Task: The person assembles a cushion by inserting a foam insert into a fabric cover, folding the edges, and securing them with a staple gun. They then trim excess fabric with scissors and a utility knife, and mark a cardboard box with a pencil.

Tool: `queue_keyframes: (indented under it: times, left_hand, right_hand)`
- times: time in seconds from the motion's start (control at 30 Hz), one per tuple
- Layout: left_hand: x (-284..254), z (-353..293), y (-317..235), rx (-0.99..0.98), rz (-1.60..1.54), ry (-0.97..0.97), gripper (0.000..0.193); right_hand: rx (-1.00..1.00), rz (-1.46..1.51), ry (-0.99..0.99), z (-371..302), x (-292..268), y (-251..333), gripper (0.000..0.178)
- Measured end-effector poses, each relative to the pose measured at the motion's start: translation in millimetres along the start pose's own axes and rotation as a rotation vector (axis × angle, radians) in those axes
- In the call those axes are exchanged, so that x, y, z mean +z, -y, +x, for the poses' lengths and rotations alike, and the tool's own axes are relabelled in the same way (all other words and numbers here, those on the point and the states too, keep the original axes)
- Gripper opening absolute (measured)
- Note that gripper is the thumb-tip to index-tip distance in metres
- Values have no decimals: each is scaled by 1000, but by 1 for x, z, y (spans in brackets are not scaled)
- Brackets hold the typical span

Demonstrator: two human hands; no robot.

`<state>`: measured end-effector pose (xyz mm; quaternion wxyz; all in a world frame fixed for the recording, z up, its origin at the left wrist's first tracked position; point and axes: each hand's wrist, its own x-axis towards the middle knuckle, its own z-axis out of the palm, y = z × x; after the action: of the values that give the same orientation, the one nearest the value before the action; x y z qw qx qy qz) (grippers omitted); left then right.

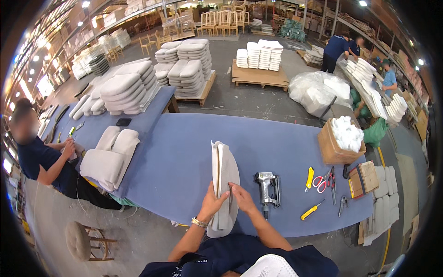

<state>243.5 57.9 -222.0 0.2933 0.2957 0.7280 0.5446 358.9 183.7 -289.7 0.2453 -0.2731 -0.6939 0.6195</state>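
Observation:
A light grey upholstered seat cushion (233, 168) stands on edge at the near side of the table, its white layered edge with a thin brown strip turned left. My left hand (212, 201) is closed around its left side, the thumb reaching across the edge. With bent fingers, my right hand (242, 198) grips the grey fabric from the right. The fingertips of both hands are partly hidden. Just right of the cushion lies a silver staple gun (266, 188), touched by neither hand.
Right on the blue table (184, 138) lie a yellow utility knife (309, 179), red-handled scissors (321, 183), pliers (333, 184) and a yellow screwdriver (313, 210). A carton (328, 147) of white stuffing stands behind. At left, a co-worker (39, 152) stands by stacked cushions (102, 166). A stool (78, 241) is below.

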Motion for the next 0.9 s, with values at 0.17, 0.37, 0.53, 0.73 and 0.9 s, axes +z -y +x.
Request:
queue_keyframes:
  times: [0.17, 0.37, 0.53, 0.73, 0.9]
  left_hand:
    - [-19, 4, 21, -47, 167, -42, 75]
    - [-4, 12, -10, -123, 340, 7, 66]
    - [7, 29, -26, -173, 364, 70, 58]
    - [18, 26, -25, -48, 358, 64, 61]
    - [32, 50, -3, -79, 414, 101, 58]
  right_hand:
    - [-20, -805, -283, 26, -73, -51, 49]
    - [-38, -1046, -151, 15, -120, -106, 78]
    - [-43, -1049, -216, 30, -135, -111, 77]
    - [90, -866, -545, 66, -209, -118, 53]
    - [83, -114, -300, 103, -159, -40, 44]
